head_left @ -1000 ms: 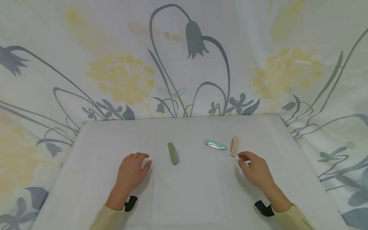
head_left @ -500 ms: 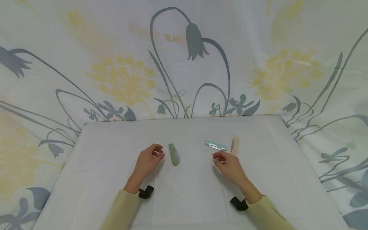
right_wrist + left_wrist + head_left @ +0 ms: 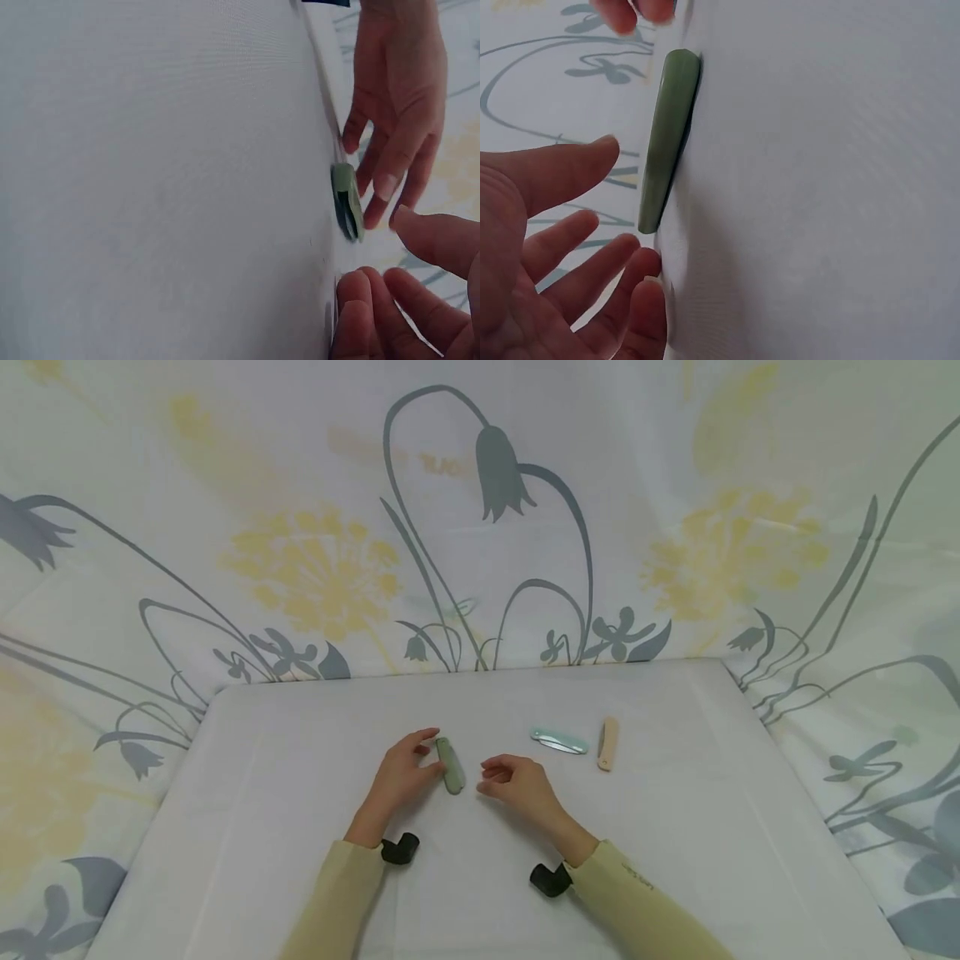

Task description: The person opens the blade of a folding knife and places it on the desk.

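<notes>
A green folding knife [image 3: 452, 767] lies closed on the white-covered table [image 3: 480, 877], between my two hands. My left hand [image 3: 399, 781] is at its left side, thumb and fingers spread about the handle. In the left wrist view a gap shows between the thumb and the green knife; any fingertip contact is hard to tell. My right hand [image 3: 527, 792] hovers to the right of that knife, its fingers loosely bent and holding nothing. Farther right lie a teal folding knife [image 3: 559, 740], with its blade edge showing along the handle, and a beige folding knife [image 3: 608, 743].
A floral curtain [image 3: 322, 568] hangs behind the table and along both sides. Black camera mounts stick out at the left wrist [image 3: 401, 849] and the right wrist [image 3: 551, 880], low over the cloth.
Both hands have moved toward the green knife, the left rightward and the right leftward past the teal and beige knives. The knives have stayed in place on the table.
</notes>
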The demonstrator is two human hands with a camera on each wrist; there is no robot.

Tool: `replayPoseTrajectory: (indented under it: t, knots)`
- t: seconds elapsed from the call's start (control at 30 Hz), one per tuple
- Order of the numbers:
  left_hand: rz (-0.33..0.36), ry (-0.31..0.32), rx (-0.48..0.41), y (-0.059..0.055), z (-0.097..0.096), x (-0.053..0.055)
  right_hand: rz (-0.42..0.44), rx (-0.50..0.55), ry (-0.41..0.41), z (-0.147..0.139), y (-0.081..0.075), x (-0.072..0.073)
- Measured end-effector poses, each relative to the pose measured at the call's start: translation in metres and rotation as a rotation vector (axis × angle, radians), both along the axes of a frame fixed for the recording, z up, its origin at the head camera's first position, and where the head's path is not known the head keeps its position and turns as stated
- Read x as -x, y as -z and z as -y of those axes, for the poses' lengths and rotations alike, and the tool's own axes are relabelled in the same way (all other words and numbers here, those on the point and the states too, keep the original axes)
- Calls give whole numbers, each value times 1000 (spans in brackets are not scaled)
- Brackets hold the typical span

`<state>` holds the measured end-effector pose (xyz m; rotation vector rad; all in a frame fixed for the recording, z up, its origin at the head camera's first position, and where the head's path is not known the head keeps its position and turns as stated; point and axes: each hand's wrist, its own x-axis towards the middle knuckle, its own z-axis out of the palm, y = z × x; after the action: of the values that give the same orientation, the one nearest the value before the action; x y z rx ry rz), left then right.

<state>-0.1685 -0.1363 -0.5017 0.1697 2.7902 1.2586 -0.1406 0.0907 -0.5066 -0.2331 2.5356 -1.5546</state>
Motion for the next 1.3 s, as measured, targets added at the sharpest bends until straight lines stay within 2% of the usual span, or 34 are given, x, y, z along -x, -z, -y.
replayPoseTrajectory:
  t: [0.1,0.23,0.4,0.57,0.7,0.8,0.93,1.1,1.23,1.3]
  knots:
    - [4,23,27,2,-1,2,-20,-29,-7,14,2,2]
    - [-25,42,51,3,-2,3,-45,-76,19,29,3,3]
    - [-55,45,45,4,-3,2,-50,-163,53,40,4,4]
    - [-59,38,16,4,-5,0,-50,-236,44,43,3,4]
    - [-38,17,-69,5,-7,0,-42,-223,53,41,1,4]
    - [-13,-34,-187,7,-8,1,-40,-195,42,39,0,5]
    - [-38,-99,-317,8,-10,0,-46,-178,30,38,0,7]
    - [-79,-147,-361,6,-13,-2,-44,-143,15,36,1,8]
    - [-46,-189,-428,5,-13,-3,-48,-83,11,34,1,7]
    - [-23,-198,-483,1,-14,-5,-48,-51,16,33,1,7]
